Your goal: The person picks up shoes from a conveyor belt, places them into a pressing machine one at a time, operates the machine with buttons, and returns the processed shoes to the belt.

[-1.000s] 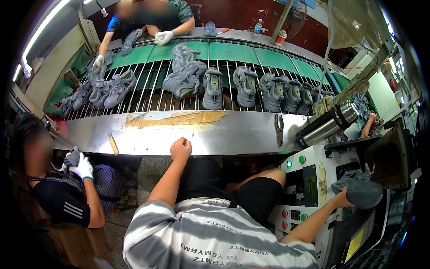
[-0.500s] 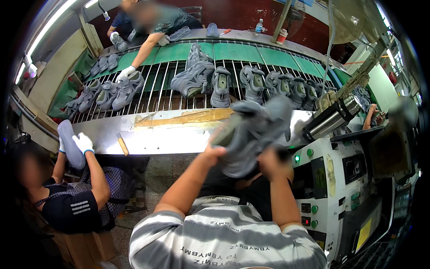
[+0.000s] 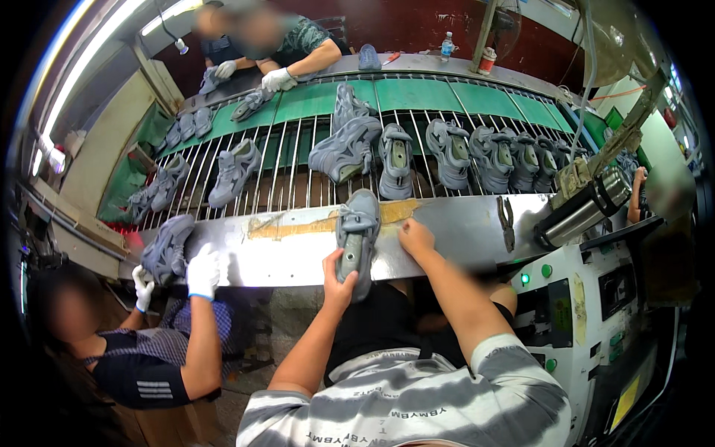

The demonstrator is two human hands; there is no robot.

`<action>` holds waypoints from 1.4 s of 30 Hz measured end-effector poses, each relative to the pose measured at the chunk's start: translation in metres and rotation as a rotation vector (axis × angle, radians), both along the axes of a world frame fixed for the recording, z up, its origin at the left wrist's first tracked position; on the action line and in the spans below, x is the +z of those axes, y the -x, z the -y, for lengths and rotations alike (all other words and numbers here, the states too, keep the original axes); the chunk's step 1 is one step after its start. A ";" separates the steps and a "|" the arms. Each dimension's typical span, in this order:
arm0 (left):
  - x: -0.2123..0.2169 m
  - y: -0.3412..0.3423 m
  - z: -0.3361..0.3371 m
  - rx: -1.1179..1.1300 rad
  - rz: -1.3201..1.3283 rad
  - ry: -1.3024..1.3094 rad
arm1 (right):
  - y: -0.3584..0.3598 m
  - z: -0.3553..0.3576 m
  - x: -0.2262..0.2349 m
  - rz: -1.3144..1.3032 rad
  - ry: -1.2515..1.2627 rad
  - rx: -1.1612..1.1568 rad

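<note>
A grey lace-up shoe (image 3: 363,216) with a last inside stands on the near edge of the metal bench, toe pointing away from me. My left hand (image 3: 340,283) is closed around its heel end. To the right of the shoe, my right hand (image 3: 417,238) rests at the bench surface, apart from the shoe. Its fingers are curled, and whatever they may hold is hidden. Dark pliers (image 3: 506,223) lie on the bench farther right.
Several grey shoes stand on the roller rack (image 3: 287,156) beyond the bench (image 3: 462,223). A steel flask (image 3: 585,208) leans beside a control cabinet (image 3: 566,298) at right. At left, a gloved co-worker handles another shoe (image 3: 167,246). Two people work across the green belt (image 3: 313,98).
The shoe has come down from between both hands onto the bench edge. My right hand has let go of it. Across the rack, a co-worker has moved a shoe onto the green belt.
</note>
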State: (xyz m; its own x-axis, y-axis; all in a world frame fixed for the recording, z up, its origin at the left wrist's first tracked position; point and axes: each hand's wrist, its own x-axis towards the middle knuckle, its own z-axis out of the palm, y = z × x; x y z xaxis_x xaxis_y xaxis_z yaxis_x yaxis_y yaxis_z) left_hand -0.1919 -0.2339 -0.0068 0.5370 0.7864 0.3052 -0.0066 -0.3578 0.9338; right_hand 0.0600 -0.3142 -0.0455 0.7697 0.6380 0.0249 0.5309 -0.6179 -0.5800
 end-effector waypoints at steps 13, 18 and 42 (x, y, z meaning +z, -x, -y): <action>-0.047 -0.198 -0.376 -0.124 -0.162 0.092 | -0.010 -0.013 -0.019 0.235 0.065 0.008; -0.051 -0.251 -0.479 -0.342 -0.451 0.450 | -0.003 -0.018 -0.011 0.208 -0.016 0.030; 0.152 -0.193 -0.270 -0.068 -0.721 -0.516 | -0.007 -0.012 -0.011 0.121 -0.032 0.013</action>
